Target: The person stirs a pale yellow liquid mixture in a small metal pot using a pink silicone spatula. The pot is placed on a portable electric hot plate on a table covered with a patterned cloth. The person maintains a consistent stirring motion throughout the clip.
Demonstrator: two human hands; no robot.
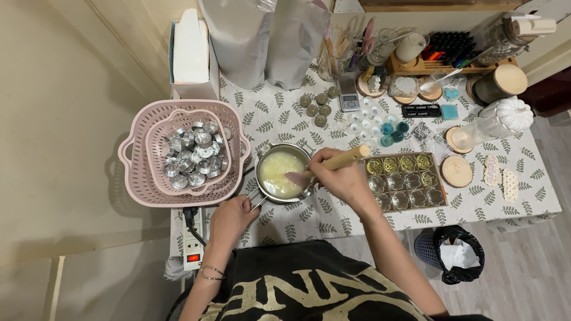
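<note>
A small metal pot holding pale, half-melted wax sits on the leaf-patterned tablecloth. My left hand grips the pot's handle at its near-left side. My right hand holds a spatula with a wooden handle; its pinkish blade dips into the wax. Just right of the pot lies a tray of small flower-shaped moulds, some with yellowish bits inside.
A pink basket of metal tealight cups stands to the left. Silver bags, a small scale, jars, clear cups and wooden coasters crowd the back. A power strip hangs at the front-left edge. A lined bin stands on the floor.
</note>
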